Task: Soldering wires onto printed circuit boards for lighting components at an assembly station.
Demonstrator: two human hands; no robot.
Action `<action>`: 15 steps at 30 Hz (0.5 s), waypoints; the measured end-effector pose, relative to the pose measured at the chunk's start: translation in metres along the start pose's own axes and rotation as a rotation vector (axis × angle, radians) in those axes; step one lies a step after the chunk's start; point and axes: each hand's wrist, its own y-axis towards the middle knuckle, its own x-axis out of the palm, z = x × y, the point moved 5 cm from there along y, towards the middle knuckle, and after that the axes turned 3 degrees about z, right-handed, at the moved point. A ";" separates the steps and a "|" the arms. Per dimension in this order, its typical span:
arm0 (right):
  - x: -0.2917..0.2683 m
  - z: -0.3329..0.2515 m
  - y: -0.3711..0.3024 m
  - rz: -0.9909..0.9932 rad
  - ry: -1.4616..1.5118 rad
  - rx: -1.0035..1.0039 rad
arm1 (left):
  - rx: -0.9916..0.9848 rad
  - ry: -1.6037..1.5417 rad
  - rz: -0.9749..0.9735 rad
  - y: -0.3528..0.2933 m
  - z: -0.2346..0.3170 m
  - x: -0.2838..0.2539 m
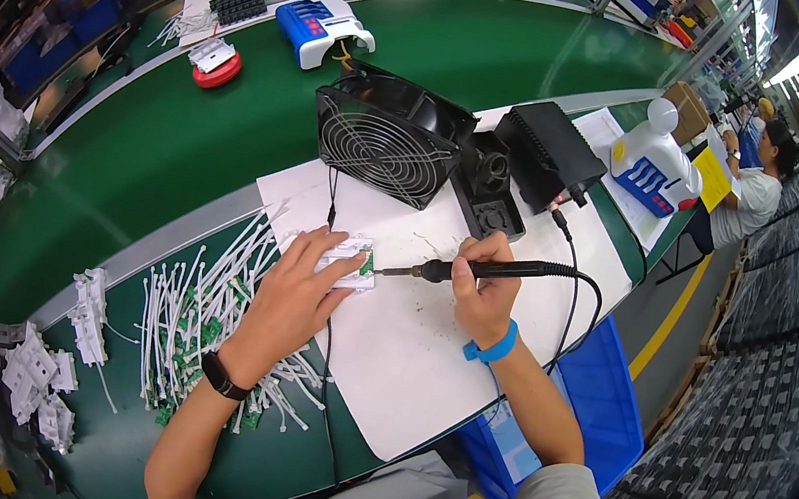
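My right hand grips a soldering iron with a black handle and cord. Its tip points left and meets the edge of a small green circuit board. That board sits in a white plastic housing, which rests on a white sheet. Fingers of my left hand lie over the housing and press it down; they hide part of it. Left of this hand is a heap of white cables with small green boards. More white plastic housings are piled at the far left.
A black fan with a wire grille stands beyond my hands. Beside it are a soldering iron stand and a black power unit. A blue bin is below the right table edge. Other people work behind the green conveyor and at right.
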 end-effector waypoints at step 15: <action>-0.013 -0.008 0.005 0.203 -0.057 -0.081 | -0.012 0.207 -0.030 -0.009 0.020 0.008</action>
